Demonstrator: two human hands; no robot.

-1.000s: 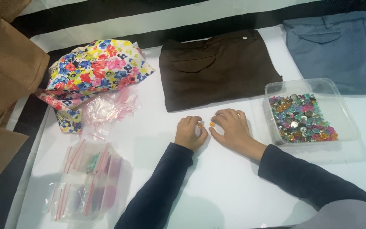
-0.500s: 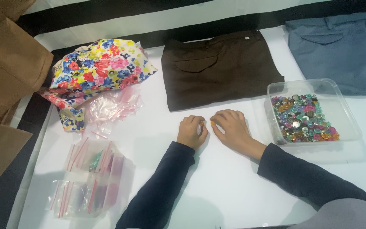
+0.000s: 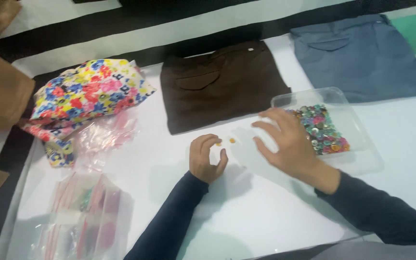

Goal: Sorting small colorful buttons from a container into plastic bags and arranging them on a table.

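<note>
White and smooth, the worktop [image 3: 246, 226] carries 2 tiny orange beads [image 3: 225, 142] lying just beyond the left hand [image 3: 207, 158], whose grip is curled but apart, holding nothing. Right hand [image 3: 287, 142], fingers spread, hovers beside a clear rectangular plastic tray [image 3: 362, 156] heaped with multicoloured buttons [image 3: 324, 130]. Folded brown trousers [image 3: 222, 84] lie behind.

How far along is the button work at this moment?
Done: two small orange buttons lie on the table, out of the tub. In hand: the left hand rests curled beside them, holding nothing; the right hand hovers open between them and the tub. Left: the tub is full of mixed buttons, and the brown trousers lie folded, untouched.
</note>
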